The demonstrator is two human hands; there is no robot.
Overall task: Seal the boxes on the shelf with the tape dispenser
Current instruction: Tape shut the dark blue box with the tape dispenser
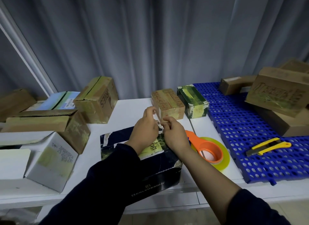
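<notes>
Pinching tape point(158, 117) over the dark box point(163, 165) edge

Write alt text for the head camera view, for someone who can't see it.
The left hand and right hand pinch a strip of clear tape over a dark box on a white shelf. An orange tape dispenser lies beside it; yellow knives rest on a blue mat.

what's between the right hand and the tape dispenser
Nothing visible. The tape dispenser lies on the white shelf right beside the right hand, which pinches what looks like a tape strip with the left hand.
</notes>
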